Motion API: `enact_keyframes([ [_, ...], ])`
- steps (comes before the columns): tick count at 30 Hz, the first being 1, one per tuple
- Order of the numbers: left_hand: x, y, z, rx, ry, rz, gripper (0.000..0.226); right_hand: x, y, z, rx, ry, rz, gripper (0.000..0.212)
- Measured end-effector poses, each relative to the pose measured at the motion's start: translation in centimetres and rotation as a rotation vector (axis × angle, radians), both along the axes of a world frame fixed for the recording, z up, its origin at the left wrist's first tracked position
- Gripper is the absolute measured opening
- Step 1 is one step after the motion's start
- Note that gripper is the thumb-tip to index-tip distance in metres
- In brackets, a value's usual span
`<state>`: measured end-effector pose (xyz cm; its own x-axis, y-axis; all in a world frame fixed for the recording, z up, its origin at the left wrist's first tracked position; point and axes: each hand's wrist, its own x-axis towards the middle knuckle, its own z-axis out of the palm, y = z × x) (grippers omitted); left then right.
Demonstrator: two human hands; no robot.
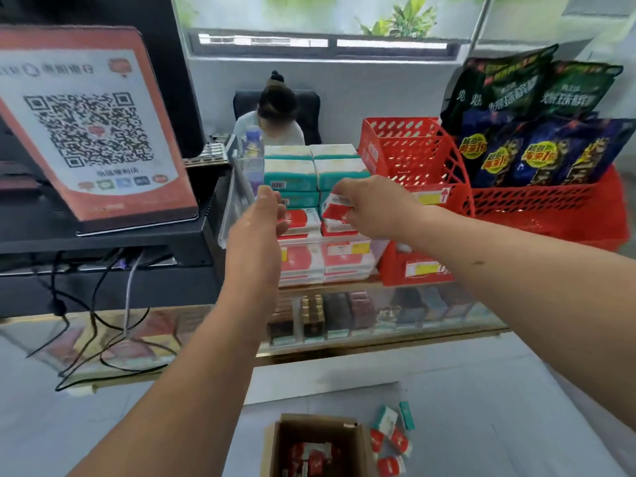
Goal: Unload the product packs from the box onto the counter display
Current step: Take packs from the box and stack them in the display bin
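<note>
Shop counter, glass-topped, with stacked packs at frame centre.
Right hand is seen pinching a tilted red-and-white pack over the clear display tray, where red packs and teal packs are stacked. Left hand is held just beside the tray, fingers loosely curled, nothing gripped. Cardboard box with red packs inside is placed at bottom centre; loose packs are scattered to its right.

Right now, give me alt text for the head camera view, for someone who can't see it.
The right hand sets a red pack onto stacked red and teal packs in the counter display; the left hand reaches alongside. A cardboard box with more red packs sits on the floor below.
</note>
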<state>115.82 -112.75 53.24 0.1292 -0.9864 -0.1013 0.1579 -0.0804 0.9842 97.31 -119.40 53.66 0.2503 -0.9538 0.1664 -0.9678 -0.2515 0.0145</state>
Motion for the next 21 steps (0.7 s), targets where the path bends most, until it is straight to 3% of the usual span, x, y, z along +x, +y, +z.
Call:
enact_keyframes([
  [5, -1.1, -0.5, -0.2, 0.009, -0.035, 0.030, 0.037, -0.7, -2.5, -0.9, 0.233, 0.054, 0.097, 0.038],
  [10, -1.6, -1.2, -0.5, 0.003, -0.070, 0.046, 0.037, -1.0, -3.5, -1.1, 0.296, 0.051, 0.124, 0.039],
  [14, -1.7, -1.4, -0.9, -0.007, -0.082, 0.046, 0.038, -1.5, -3.9, -1.8, 0.370, -0.015, 0.049, 0.024],
  [19, -1.6, -1.1, -1.4, -0.002, -0.079, 0.032, 0.040, -1.0, -4.1, -2.6, 0.494, -0.191, -0.124, 0.043],
  [21, -1.5, -1.0, -1.4, 0.002, -0.069, 0.036, 0.040, -0.1, -4.2, -2.3, 0.510, -0.188, -0.117, 0.037],
])
